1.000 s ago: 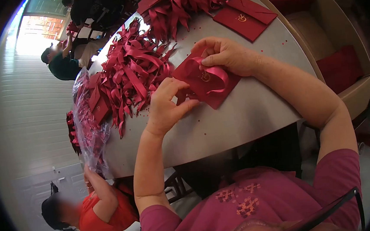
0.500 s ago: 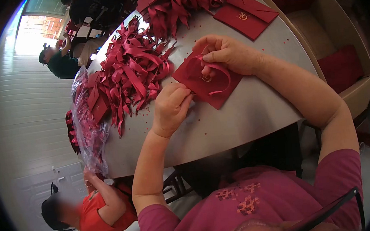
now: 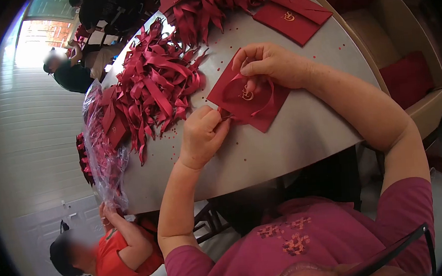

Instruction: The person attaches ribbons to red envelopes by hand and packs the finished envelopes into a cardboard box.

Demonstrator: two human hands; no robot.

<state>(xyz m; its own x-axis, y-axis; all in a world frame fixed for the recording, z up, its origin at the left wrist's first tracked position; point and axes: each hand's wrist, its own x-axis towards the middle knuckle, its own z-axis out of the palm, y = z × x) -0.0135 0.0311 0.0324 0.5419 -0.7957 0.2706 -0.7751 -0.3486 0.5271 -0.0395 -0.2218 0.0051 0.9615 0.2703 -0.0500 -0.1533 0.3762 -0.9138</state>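
Observation:
A flat dark-red paper bag (image 3: 268,106) with a gold emblem lies on the table in front of me. A loop of red ribbon (image 3: 272,98) curves over its face. My right hand (image 3: 275,66) is closed in a pinch on this ribbon above the bag's upper part. At the bag's left edge, my left hand (image 3: 203,137) pinches with thumb and forefinger; a bit of red ribbon shows at its fingertips, partly hidden by them.
Piles of red ribbon-handled bags (image 3: 160,85) cover the far left of the grey table (image 3: 193,179). Another red bag (image 3: 294,18) lies at the back right. Beyond the right edge stands a cardboard box (image 3: 421,109) with red items. A person in orange (image 3: 129,254) handles a plastic bag (image 3: 106,162).
My left hand has shifted slightly left and up, and more ribbon shows at its fingertips. The ribbon loop under my right hand has become smaller, uncovering the gold emblem.

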